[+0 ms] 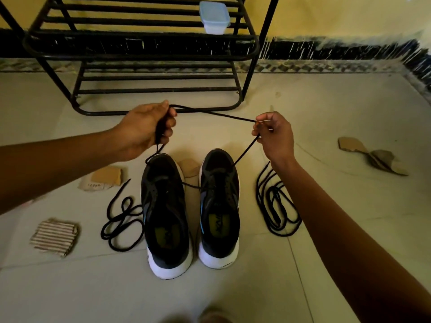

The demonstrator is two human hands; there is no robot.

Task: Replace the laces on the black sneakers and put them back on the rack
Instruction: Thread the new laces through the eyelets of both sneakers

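Note:
Two black sneakers with white soles stand side by side on the floor, toes away from me: the left sneaker (164,206) and the right sneaker (220,201). A black lace (214,114) stretches taut between my hands above the toes. My left hand (144,129) grips a bunch of that lace, with a strand hanging to the left sneaker's toe. My right hand (274,134) pinches the lace, and a strand runs down into the right sneaker's eyelets. A loose black lace (121,220) lies left of the shoes; another coiled lace (275,206) lies on the right.
A black metal shoe rack (149,54) stands against the wall beyond the shoes, with a clear plastic container (214,17) on a shelf. Cardboard scraps (107,177) and a corrugated piece (54,236) lie at left, more torn cardboard (377,156) at right.

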